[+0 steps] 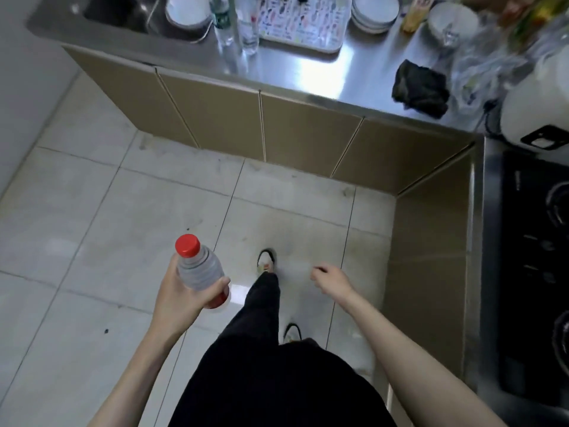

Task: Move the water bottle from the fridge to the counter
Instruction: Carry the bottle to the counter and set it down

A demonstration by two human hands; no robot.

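Water bottle (199, 270) is in the left hand (181, 295), held low over the pale tiled floor (92, 211) and well apart from the steel counter (308, 72). Its long axis is tilted — the red cap (187, 245) points up and toward the camera, a little to the left, while the bottom end with the red label band goes down and to the right, behind the fingers. The left hand is wrapped around the lower body of the bottle: the thumb lies along the left side of it, and the fingers (222, 284) curl around the right side, closed firmly on the clear ribbed plastic. The right hand (331, 278) hangs free on the other side of the body; its fingers are loosely curled inward, half closed, and it holds nothing. Between the two hands one dark trouser leg (261, 306) reaches forward, with a light shoe (266, 260) on the tiles. The counter runs across the top of the view above brown cabinet doors (277, 127). On it stand two clear bottles (222, 23) beside a patterned tray (303, 23), stacked white plates (375, 10) and a white bowl (452, 20), and a dark cloth (421, 87) lies near the front edge. A sink (114, 13) is at the far left end — a black stove top (535, 272) is along the right side.
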